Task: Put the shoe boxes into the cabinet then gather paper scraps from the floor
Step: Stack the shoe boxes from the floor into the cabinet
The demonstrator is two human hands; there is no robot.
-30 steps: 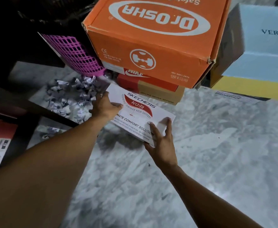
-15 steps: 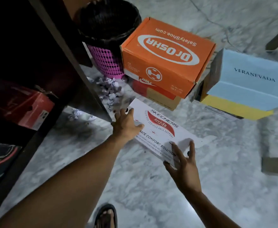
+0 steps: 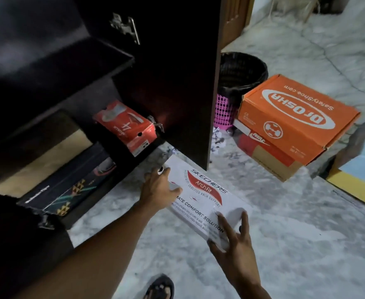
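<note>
Below cabinet door [image 3: 177,83] edge at 12 o'clock: white shoe box [image 3: 205,201] clamped between left hand [image 3: 157,190] and right hand [image 3: 235,238]; bare floor [image 3: 306,244] at 3 o'clock.

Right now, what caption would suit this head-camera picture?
Both hands, left and right, carry a white Skechers shoe box toward the open cabinet.

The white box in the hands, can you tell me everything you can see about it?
The white box is a flat, long cardboard shoe box with a red swoosh shape and the printed words Skechers Arch Fit. Its lid is shut. It is held tilted above the marble floor, just in front of the open cabinet. The left hand grips its far end and the right hand its near end, fingers spread on top.
</note>
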